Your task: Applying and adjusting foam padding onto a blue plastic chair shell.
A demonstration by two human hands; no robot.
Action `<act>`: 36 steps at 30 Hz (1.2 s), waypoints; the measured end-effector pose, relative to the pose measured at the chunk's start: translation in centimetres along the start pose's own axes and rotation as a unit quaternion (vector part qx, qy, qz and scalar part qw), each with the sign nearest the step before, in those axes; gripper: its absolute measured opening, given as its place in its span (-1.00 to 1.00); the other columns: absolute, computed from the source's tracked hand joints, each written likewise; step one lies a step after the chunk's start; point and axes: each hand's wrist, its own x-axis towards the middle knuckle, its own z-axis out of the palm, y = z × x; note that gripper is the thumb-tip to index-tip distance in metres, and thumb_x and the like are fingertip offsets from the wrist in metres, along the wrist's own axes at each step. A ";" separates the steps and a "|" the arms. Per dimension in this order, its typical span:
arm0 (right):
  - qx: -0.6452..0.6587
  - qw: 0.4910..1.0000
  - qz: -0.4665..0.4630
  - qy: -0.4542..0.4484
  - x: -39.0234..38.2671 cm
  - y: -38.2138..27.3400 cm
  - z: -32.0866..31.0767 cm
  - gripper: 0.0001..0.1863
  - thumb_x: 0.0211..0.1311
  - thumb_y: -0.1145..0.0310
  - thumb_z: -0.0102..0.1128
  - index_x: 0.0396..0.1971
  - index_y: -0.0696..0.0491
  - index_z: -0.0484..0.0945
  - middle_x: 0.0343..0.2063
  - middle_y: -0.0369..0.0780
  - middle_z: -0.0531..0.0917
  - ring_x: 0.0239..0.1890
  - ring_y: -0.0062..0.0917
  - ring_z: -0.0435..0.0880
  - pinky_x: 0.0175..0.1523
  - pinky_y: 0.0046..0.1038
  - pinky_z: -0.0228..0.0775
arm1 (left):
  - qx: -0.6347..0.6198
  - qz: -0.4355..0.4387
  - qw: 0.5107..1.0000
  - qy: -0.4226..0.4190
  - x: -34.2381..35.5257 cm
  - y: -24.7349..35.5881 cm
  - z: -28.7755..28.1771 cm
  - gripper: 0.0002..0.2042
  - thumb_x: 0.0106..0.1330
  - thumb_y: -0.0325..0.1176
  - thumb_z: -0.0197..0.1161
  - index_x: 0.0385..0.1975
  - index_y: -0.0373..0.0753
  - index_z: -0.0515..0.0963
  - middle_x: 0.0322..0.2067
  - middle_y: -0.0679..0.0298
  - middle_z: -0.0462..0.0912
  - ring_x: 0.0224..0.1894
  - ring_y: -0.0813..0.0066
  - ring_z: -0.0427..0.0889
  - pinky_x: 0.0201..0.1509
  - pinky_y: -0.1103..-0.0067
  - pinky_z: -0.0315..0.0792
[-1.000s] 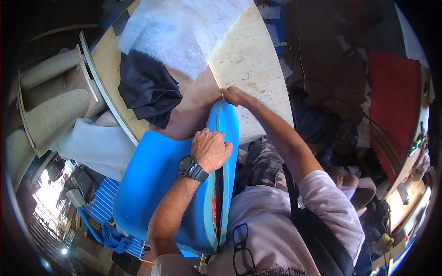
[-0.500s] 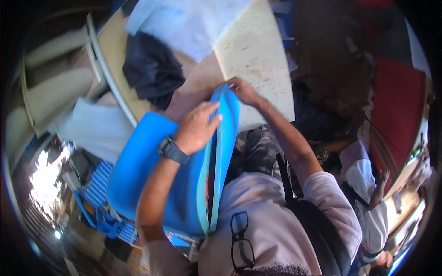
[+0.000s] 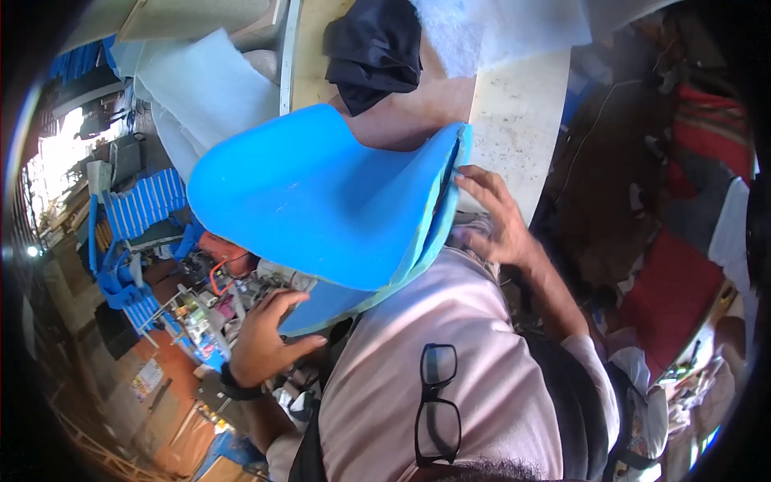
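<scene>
A large curved blue foam piece [image 3: 297, 193], with pale green layered edges and a slit along its right side, lies across the near edge of the wooden table [image 3: 514, 136] and against my shirt. My right hand [image 3: 494, 221] has its bent fingers on the upper right edge of the piece. My left hand [image 3: 269, 337] is beside the lower left edge, thumb and fingers apart, holding nothing. A pair of glasses [image 3: 438, 410] hangs on my shirt below the piece.
Bunched black cloth [image 3: 369, 56] and white wadding [image 3: 458, 28] lie at the table's far part, with more white sheets [image 3: 201, 96] to the left. Blue slatted chairs [image 3: 148, 201] and clutter stand at lower left. A red and grey panel [image 3: 658, 297] is at the right.
The blue piece has swung round, its lower end moving up and left. My left hand has left it and moved down-left. My right hand has slid down along the edge from the tip.
</scene>
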 end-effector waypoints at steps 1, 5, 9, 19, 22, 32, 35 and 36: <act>-0.025 0.999 -0.028 0.007 -0.1 -1.3 0.4 -0.14 0.04 0.20 0.45 0.43 -0.06 0.39 0.36 0.04 0.39 0.33 0.01 0.42 0.42 0.01 0.32 | 0.053 -0.031 0.997 0.045 -1.3 -1.5 2.5 -0.30 0.04 -0.22 0.58 0.22 -0.24 0.48 0.18 0.06 0.55 0.22 -0.02 0.54 0.32 0.20 0.40; -0.134 0.989 -0.063 0.027 -0.5 -4.0 2.3 -0.10 0.06 0.11 0.45 0.46 -0.10 0.33 0.41 0.03 0.34 0.36 0.03 0.38 0.43 0.12 0.28 | 0.167 -0.012 0.977 0.133 -2.5 -9.4 11.3 -0.40 0.01 -0.39 0.46 0.17 -0.20 0.54 0.18 0.11 0.59 0.24 0.05 0.54 0.39 0.19 0.31; -0.155 0.983 -0.042 0.085 -1.1 -5.0 3.9 -0.11 0.12 0.05 0.43 0.45 0.02 0.33 0.40 0.02 0.36 0.39 0.00 0.37 0.48 0.07 0.25 | 0.083 -0.041 0.966 0.241 -2.2 -15.1 14.2 -0.76 0.16 -0.41 0.35 -0.16 -0.23 0.69 -0.17 0.11 0.76 -0.07 0.02 0.70 0.13 0.21 0.47; -0.223 0.939 0.003 0.263 -2.7 -9.0 7.7 -0.20 0.09 0.40 0.49 0.39 0.02 0.38 0.37 -0.01 0.41 0.42 -0.11 0.38 0.47 -0.11 0.27 | 0.151 0.207 0.875 0.410 5.0 -20.3 5.3 -0.83 0.15 -0.42 0.44 -0.27 -0.21 0.66 -0.30 0.19 0.76 -0.23 0.13 0.70 -0.07 0.30 0.47; -0.248 0.915 0.011 0.320 -2.9 -9.6 9.8 -0.16 0.16 0.55 0.43 0.46 0.01 0.29 0.37 0.02 0.40 0.43 -0.10 0.37 0.41 -0.14 0.35 | 0.160 0.246 0.861 0.414 7.6 -21.3 3.2 -0.83 0.15 -0.36 0.50 -0.33 -0.19 0.67 -0.34 0.22 0.77 -0.26 0.16 0.72 -0.10 0.31 0.48; -0.071 0.978 0.117 0.157 -3.2 -10.4 28.7 -0.67 0.22 0.43 0.44 -0.03 0.14 0.66 -0.13 -0.05 0.70 -0.02 -0.22 0.71 0.09 -0.28 0.55 | 0.185 0.403 0.768 0.461 10.0 -23.6 -0.5 -0.78 0.08 -0.37 0.53 -0.28 -0.14 0.68 -0.35 0.31 0.71 -0.22 0.27 0.67 -0.06 0.32 0.44; -0.132 0.990 0.053 -0.025 2.7 -8.1 32.3 -0.57 0.28 0.22 0.38 0.06 0.12 0.61 -0.10 0.02 0.70 0.04 -0.04 0.66 0.16 -0.12 0.51 | 0.196 0.419 0.765 0.449 10.4 -23.8 -0.7 -0.75 0.11 -0.38 0.48 -0.20 -0.14 0.65 -0.29 0.30 0.67 -0.17 0.27 0.66 0.03 0.30 0.46; -0.142 0.988 0.043 -0.043 4.9 -7.6 33.4 -0.54 0.28 0.22 0.37 0.10 0.12 0.58 -0.10 0.04 0.70 0.05 -0.02 0.65 0.16 -0.09 0.50 | 0.184 0.425 0.765 0.447 10.3 -23.8 -0.7 -0.74 0.11 -0.38 0.47 -0.19 -0.15 0.65 -0.28 0.29 0.67 -0.17 0.28 0.65 0.05 0.30 0.46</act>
